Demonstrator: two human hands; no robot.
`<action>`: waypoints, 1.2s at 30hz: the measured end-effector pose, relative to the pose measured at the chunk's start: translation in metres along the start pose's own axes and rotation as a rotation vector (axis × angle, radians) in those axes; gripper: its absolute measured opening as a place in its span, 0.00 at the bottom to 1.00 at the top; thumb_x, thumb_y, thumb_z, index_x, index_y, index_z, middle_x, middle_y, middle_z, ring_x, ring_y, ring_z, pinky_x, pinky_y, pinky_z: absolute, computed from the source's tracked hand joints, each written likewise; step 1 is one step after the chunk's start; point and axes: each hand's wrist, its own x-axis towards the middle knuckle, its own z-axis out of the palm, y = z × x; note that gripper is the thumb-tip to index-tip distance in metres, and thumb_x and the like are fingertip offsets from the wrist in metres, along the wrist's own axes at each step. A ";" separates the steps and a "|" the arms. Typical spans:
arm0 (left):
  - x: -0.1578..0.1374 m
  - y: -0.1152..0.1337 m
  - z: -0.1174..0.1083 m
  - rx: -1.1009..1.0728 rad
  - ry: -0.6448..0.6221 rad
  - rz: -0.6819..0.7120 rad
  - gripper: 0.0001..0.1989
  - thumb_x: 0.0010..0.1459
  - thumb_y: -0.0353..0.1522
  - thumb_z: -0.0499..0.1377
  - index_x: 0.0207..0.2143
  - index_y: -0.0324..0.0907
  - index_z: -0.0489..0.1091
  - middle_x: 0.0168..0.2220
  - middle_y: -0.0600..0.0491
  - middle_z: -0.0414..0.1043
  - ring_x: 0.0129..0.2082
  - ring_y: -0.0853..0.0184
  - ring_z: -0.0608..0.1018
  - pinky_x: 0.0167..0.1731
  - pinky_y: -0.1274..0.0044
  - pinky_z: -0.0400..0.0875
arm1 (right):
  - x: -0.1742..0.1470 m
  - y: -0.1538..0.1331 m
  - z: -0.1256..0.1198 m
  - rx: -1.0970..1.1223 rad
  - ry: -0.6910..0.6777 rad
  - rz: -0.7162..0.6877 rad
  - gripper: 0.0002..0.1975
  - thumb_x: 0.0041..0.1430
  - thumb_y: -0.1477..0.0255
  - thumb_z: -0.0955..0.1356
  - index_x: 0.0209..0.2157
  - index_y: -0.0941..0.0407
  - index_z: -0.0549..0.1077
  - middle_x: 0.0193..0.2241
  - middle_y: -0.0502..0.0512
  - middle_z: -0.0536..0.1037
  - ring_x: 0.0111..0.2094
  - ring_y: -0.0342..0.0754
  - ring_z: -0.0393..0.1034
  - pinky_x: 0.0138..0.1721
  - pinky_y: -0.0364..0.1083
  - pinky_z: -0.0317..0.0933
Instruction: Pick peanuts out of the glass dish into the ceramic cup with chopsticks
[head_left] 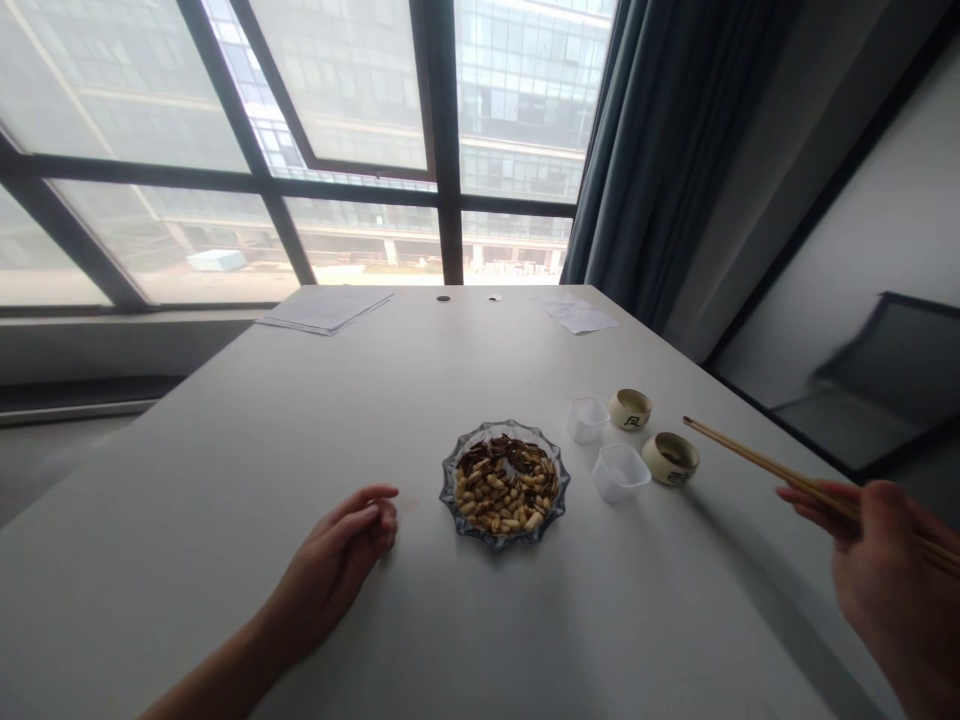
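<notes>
Steadying the slim, tan wooden chopsticks is best done with tips aligned, the right hand being closed around them and the left hand relaxed, seemingly empty.

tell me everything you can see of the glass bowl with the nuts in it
The glass bowl looks like clear, greyish glass, round and shallow, with a scalloped rim of points. It sits upright on the white table, filled with pale peanuts, mostly on the near side, and dark seeds, mostly on the far side. It stands between the left hand and two small plastic tubs, touching neither.
</notes>
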 end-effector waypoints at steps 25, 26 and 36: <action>-0.001 0.003 0.005 0.012 -0.003 0.019 0.10 0.52 0.31 0.69 0.39 0.40 0.79 0.27 0.51 0.71 0.29 0.66 0.70 0.28 0.80 0.70 | -0.010 0.041 -0.011 0.123 -0.091 0.056 0.16 0.61 0.61 0.72 0.32 0.62 0.78 0.24 0.59 0.82 0.24 0.51 0.80 0.30 0.45 0.78; 0.000 0.003 0.005 0.002 -0.005 0.019 0.10 0.52 0.31 0.69 0.38 0.40 0.79 0.26 0.51 0.71 0.29 0.67 0.70 0.29 0.80 0.70 | -0.011 0.035 -0.008 0.122 -0.117 0.031 0.16 0.60 0.61 0.72 0.32 0.61 0.78 0.24 0.59 0.82 0.24 0.52 0.80 0.29 0.46 0.78; -0.003 0.004 0.006 -0.002 0.009 0.013 0.10 0.52 0.31 0.69 0.38 0.40 0.79 0.27 0.51 0.71 0.29 0.67 0.70 0.29 0.80 0.70 | -0.021 -0.018 0.035 0.026 -0.331 -0.218 0.15 0.64 0.61 0.69 0.34 0.59 0.80 0.27 0.60 0.83 0.27 0.55 0.81 0.34 0.52 0.77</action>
